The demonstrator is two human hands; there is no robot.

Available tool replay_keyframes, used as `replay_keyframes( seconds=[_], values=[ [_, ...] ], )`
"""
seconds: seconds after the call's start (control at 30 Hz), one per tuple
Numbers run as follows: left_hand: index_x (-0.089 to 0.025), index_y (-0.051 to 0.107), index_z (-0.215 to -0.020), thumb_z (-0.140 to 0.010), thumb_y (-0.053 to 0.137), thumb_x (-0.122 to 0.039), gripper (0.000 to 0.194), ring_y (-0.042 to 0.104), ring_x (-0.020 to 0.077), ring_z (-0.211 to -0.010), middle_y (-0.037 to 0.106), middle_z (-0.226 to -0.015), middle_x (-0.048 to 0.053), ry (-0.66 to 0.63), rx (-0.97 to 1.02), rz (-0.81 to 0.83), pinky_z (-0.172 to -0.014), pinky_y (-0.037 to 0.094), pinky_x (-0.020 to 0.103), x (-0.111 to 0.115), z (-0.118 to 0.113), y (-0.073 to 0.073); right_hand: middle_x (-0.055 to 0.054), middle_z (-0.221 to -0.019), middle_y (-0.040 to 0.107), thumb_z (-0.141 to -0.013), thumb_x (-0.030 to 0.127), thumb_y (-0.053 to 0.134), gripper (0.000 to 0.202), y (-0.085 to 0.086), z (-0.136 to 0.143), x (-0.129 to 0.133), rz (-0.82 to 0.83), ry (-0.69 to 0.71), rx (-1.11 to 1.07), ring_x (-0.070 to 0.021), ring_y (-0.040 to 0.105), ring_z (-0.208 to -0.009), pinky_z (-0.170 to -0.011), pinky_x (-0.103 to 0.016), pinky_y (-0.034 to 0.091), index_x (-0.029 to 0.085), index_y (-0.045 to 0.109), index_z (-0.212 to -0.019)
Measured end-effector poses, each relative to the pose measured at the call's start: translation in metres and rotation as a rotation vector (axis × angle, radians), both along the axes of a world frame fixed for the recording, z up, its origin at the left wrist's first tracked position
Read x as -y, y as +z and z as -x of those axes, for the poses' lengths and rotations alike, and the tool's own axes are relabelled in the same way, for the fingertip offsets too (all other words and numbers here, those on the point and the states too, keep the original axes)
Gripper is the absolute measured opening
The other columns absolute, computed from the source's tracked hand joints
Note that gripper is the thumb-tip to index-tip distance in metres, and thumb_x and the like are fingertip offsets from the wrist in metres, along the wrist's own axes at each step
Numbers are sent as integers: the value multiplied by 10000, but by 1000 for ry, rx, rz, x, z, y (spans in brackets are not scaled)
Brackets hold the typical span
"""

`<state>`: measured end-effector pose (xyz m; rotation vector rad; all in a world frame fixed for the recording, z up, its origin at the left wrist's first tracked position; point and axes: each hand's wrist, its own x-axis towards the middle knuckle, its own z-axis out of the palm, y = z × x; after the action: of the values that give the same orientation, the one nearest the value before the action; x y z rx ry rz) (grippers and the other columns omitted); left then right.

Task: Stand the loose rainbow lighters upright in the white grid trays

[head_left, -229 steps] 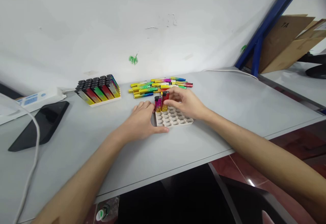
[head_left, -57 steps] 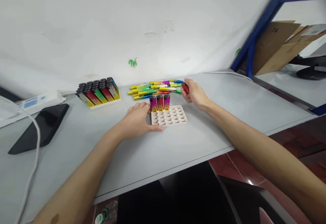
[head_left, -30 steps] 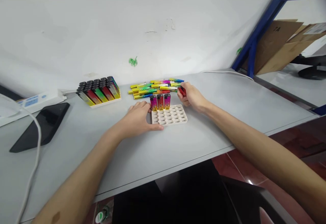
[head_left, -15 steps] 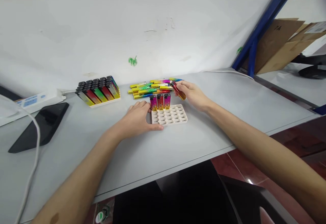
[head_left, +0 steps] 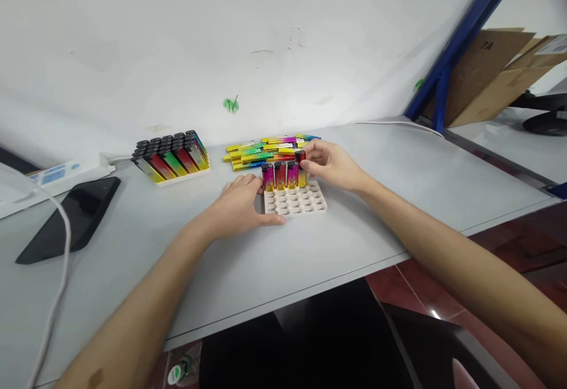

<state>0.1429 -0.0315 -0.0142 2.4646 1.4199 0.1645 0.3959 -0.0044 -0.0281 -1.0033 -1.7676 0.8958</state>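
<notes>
A white slotted tray (head_left: 296,203) lies on the table in front of me. My left hand (head_left: 237,207) grips its left end, the thumb along the near edge and the fingers at the far left corner. Three metallic lighters (head_left: 280,176) in purple, red and gold stand upright in the tray's back row. Just right of them, my right hand (head_left: 330,166) pinches a red-and-gold lighter (head_left: 302,175), upright over the same row. Its top sits higher than its neighbours'; how deep its base is in the slot is hidden. Behind the tray lies a pile of colourful lighters (head_left: 254,156).
At the left stands another tray packed with black-topped lighters (head_left: 170,159). A dark phone (head_left: 73,218), a white power strip (head_left: 66,172) and a white cable (head_left: 66,241) lie further left. Cardboard boxes (head_left: 482,76) stand behind a blue metal frame (head_left: 438,94) at the right.
My right hand has brought the red-and-gold lighter from beside the pile down to the tray's back row, turning it from tilted to upright. My left hand stays on the tray.
</notes>
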Motion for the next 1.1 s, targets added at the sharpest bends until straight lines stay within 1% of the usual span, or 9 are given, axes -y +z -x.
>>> replay_keyframes(
  seconds=[0.27,0.4,0.5,0.6,0.7,0.8,0.9,1.0,1.1],
  values=[
    [-214,524,-971,-684,652,-802,667,532,346,-1067,588,-1122,120,-7,12,3,-943,439,484,0,1,0,3,-857,662,-760,186,631,233,3,-9,0,23,77,185,-181,615,-779,-680,-320,483,227,473,-925],
    [-211,536,-976,-683,654,-799,667,541,342,-1053,593,-1118,117,-6,11,-1,-934,444,478,0,1,0,-14,-898,655,-735,205,662,217,7,-9,3,33,111,237,-192,606,-815,-708,-326,487,215,515,-894],
    [-212,533,-964,-676,657,-801,667,542,346,-1059,593,-1117,119,-1,12,0,-931,445,474,0,1,0,-52,-931,675,-863,289,545,99,10,-10,2,79,130,183,-218,628,-872,-775,-354,501,200,585,-849],
    [-217,533,-960,-671,660,-803,666,545,350,-1057,596,-1118,122,1,11,0,-923,449,474,0,1,0,-83,-920,676,-970,319,357,318,6,-19,-7,36,-157,226,-232,622,-890,-825,-381,487,198,603,-810],
    [-215,538,-959,-673,661,-799,661,550,359,-1066,601,-1122,129,4,0,-3,-927,450,476,0,0,1,-111,-973,662,-922,352,526,207,-4,-30,-19,-71,-455,528,-262,601,-931,-872,-407,463,185,647,-921],
    [-210,537,-957,-680,665,-780,647,555,367,-1074,602,-1122,135,13,-24,2,-930,451,475,1,-1,4,-152,-1048,650,-845,383,677,310,-11,-38,-26,-74,-434,750,-315,587,-1033,-933,-444,453,168,682,-1068],
    [-210,538,-956,-671,676,-764,638,565,365,-1060,606,-1116,133,13,-40,13,-928,453,472,2,-1,7,-159,-1058,653,-821,339,701,246,-12,-39,-27,-54,-423,774,-324,587,-1065,-948,-438,452,165,697,-995],
    [-208,538,-951,-622,714,-771,675,572,365,-1052,610,-1119,135,16,-48,28,-932,454,473,2,2,10,-134,-1036,672,-781,290,714,181,-7,-37,-26,4,-489,660,-289,613,-992,-890,-408,469,166,665,-903],
    [-210,543,-942,-579,744,-778,703,577,367,-1052,617,-1120,134,16,-45,38,-930,458,470,2,5,10,-77,-951,689,-790,307,702,176,-1,-37,-26,101,-562,323,-221,627,-868,-831,-373,480,181,619,-882]
  ],
)
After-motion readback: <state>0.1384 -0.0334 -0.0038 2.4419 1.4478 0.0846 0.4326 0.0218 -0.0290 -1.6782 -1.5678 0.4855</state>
